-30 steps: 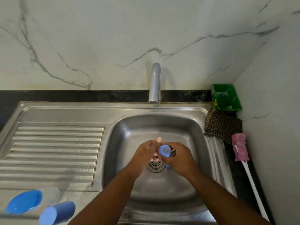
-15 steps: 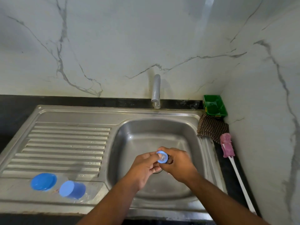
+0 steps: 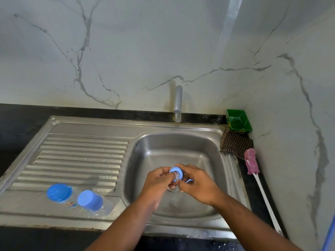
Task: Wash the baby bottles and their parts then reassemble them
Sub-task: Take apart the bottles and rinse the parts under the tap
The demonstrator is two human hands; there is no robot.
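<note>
Over the steel sink basin (image 3: 155, 147) both hands meet on a small blue bottle ring (image 3: 178, 171) with a clear teat in its hole. My right hand (image 3: 196, 183) grips the ring from the right. My left hand (image 3: 159, 182) pinches the clear teat at the ring's front. On the draining board lie two clear baby bottles: one showing a blue round base or lid (image 3: 59, 192), the other with a blue cap (image 3: 90, 200). Part of the drain is hidden under my hands.
The tap (image 3: 178, 103) stands behind the basin, no water running. At the right sit a green tub (image 3: 239, 121), a checked cloth (image 3: 234, 144) and a pink bottle brush (image 3: 251, 163) with a long white handle. The ribbed draining board (image 3: 78, 156) fills the left.
The view has lifted and pulled back, so the bottles on the draining board show fully. My hands stay together over the drain, turning the blue ring and teat between the fingers.
</note>
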